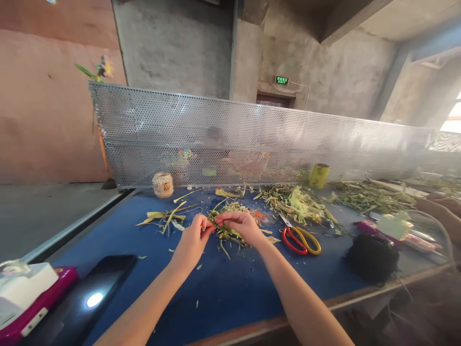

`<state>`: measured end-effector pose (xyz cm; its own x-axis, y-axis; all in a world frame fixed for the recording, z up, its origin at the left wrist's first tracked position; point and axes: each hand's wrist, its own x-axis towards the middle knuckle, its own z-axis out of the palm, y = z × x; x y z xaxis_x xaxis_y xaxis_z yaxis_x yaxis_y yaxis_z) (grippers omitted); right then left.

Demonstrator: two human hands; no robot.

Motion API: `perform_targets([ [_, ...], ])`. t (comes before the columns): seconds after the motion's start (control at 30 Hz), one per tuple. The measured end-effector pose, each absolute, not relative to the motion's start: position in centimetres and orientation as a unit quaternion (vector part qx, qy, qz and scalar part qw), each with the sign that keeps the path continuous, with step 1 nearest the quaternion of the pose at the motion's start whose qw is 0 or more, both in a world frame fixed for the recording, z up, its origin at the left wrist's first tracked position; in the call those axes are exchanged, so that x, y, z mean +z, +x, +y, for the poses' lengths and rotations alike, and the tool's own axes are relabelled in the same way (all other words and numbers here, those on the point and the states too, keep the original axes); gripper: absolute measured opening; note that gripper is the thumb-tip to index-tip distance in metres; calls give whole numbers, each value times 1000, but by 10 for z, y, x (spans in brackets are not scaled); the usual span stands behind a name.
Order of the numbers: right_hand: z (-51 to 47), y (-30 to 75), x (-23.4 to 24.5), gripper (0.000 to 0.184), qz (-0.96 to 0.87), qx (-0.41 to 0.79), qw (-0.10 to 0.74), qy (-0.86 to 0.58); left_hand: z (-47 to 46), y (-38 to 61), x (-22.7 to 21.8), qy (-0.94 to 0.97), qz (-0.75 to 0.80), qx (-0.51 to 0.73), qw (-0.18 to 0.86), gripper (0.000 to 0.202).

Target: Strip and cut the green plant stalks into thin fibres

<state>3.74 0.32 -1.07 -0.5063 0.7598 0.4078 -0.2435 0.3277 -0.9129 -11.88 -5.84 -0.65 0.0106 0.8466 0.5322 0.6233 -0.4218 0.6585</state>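
In the head view, my left hand (pixel 192 238) and my right hand (pixel 245 227) meet over the blue table (pixel 216 293). Thumb and fingers of both are pinched on thin green plant strips (pixel 213 222), which look like dried leaf or husk. How the strips run between the fingers is too small to make out. Under and behind the hands lies a loose heap of pale and green plant scraps (pixel 230 207). To the right of my right hand rest scissors (pixel 300 240) with one red and one yellow handle. Loose yellow-green husk strips (pixel 165 216) lie to the left.
Across the back runs a perforated metal divider (pixel 252 129); a twine spool (pixel 163 185) and a yellow-green cylinder (pixel 319 176) stand before it. More plant piles (pixel 295 204) lie right. A black yarn ball (pixel 372 258) and a phone (pixel 97 283) flank me. Another person's arm (pixel 441 211) shows far right.
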Motion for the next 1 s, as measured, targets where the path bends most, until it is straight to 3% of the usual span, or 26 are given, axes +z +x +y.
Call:
perform_targets([
  [0.27, 0, 33, -11, 20, -723, 481, 429, -250, -58, -122, -2, 636, 496, 572, 150, 27],
  [0.53, -2, 27, -14, 19, -743, 465, 404, -262, -54, -125, -1, 612, 477, 600, 198, 29],
  [0.83, 0, 27, -18, 12, -799, 353, 398, -282, -57, -117, -6, 672, 460, 572, 98, 17],
  [1.0, -4, 27, -13, 13, -805, 349, 388, -281, -49, -123, -6, 650, 508, 530, 196, 42],
])
